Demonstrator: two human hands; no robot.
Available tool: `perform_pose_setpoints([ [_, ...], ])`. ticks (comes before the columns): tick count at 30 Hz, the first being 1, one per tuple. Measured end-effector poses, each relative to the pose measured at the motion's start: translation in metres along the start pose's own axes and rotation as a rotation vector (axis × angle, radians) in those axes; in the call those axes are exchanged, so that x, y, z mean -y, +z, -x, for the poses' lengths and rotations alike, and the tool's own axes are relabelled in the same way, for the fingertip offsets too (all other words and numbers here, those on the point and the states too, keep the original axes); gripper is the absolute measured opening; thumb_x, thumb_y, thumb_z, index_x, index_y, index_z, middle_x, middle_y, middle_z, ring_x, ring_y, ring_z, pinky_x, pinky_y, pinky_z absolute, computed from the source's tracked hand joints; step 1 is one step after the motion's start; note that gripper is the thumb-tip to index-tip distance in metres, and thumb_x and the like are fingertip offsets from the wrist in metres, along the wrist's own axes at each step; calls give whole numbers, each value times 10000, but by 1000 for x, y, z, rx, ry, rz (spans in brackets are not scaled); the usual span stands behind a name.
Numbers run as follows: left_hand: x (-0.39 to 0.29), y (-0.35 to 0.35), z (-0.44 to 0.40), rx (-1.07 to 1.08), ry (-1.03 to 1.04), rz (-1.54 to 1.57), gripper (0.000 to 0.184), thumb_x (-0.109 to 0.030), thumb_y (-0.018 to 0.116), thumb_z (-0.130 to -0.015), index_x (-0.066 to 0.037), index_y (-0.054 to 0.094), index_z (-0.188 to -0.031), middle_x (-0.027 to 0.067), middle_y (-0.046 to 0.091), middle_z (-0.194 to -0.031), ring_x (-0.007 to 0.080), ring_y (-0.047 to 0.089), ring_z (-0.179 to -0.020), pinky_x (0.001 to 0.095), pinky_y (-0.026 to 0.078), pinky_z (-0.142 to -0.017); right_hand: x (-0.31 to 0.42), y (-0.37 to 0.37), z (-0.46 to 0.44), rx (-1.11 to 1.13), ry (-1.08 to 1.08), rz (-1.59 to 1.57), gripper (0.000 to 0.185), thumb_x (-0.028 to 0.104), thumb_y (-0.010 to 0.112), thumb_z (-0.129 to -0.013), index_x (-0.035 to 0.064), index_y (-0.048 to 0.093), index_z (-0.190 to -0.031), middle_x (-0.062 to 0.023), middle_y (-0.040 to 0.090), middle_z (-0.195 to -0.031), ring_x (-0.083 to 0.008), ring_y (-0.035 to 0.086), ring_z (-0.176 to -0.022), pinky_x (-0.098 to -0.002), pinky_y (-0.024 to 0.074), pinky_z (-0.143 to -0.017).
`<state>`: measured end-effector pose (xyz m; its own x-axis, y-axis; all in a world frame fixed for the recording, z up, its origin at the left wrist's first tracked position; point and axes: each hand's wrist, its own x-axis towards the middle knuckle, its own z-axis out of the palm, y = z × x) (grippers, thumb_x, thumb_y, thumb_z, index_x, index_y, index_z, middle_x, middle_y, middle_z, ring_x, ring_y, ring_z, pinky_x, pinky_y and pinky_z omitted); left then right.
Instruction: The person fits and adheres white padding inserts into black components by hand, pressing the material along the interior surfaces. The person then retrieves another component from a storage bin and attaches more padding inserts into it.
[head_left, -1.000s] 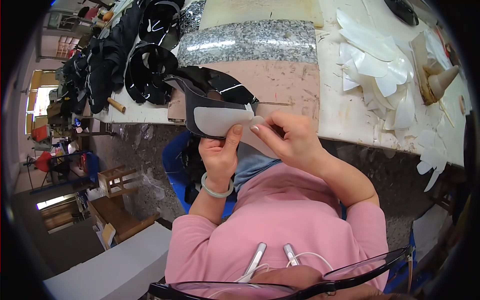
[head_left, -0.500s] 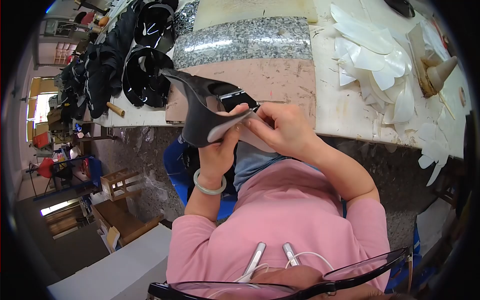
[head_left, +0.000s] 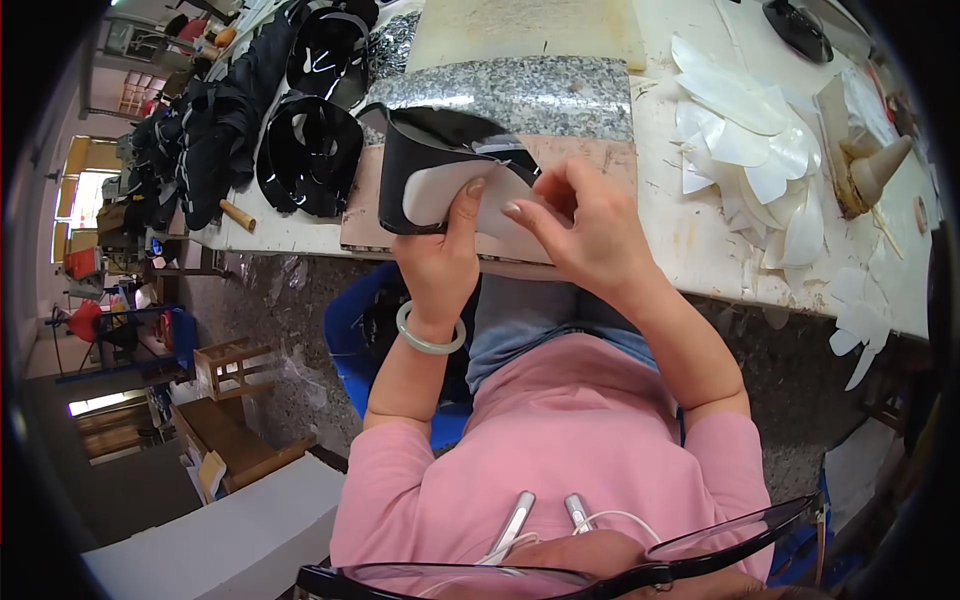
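A curved black piece [head_left: 402, 165] with a glossy far side is gripped by my left hand [head_left: 440, 255], its thumb pressing a white inner patch [head_left: 436, 190]. My right hand [head_left: 595, 225] pinches the right part of a pale, translucent sheet [head_left: 500, 212] that lies against the black piece. The fingertips of my right hand are close together at the sheet's edge. Both hands are just over the near edge of the pinkish board [head_left: 610, 180] on the table.
Glossy black curved pieces [head_left: 312, 155] and a row of dark pieces [head_left: 215, 135] lie at the left. White petal-shaped sheets [head_left: 750, 130] are heaped at the right, near a cone-shaped object [head_left: 880, 170]. A short wooden stick [head_left: 237, 215] lies at the table edge.
The black piece, bent and tilted half a second ago, now shows its white patch again and is held further up over the board. My right hand has moved up and right, away from the piece.
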<state>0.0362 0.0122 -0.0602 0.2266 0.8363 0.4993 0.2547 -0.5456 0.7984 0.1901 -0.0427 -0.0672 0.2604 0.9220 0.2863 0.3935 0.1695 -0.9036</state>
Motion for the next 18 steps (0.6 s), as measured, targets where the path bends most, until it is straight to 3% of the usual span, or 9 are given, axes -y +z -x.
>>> perform_pose_setpoints([
  [1,2,4,0,-40,-4,1,155,-55,666,-906,29,679,-1036,90,705,-979,148,654,-881,274,504,-787,-1,0,2,69,110,-45,336,157,796,-790,-8,588,-995,-65,650,-796,-119,597,-694,-241,482,-622],
  [4,15,15,-3,-99,174,67,145,-28,655,-906,36,676,-1034,96,703,-991,166,660,-893,286,507,-800,-5,3,0,60,148,-244,298,201,757,-806,1,604,-966,-70,634,-686,-167,627,-617,-315,490,-574],
  [13,28,25,10,-140,152,65,171,-1,609,-925,51,654,-1082,116,692,-1044,187,664,-921,305,517,-837,-10,17,0,6,304,-503,209,135,733,-833,-30,639,-919,-92,703,-833,-122,667,-788,-268,544,-740],
  [18,31,23,10,-10,159,59,207,-27,588,-944,56,639,-1127,125,684,-1096,196,656,-972,311,513,-867,-20,23,7,62,301,-833,135,73,710,-850,-26,636,-903,-109,703,-915,-129,655,-860,-289,526,-828],
])
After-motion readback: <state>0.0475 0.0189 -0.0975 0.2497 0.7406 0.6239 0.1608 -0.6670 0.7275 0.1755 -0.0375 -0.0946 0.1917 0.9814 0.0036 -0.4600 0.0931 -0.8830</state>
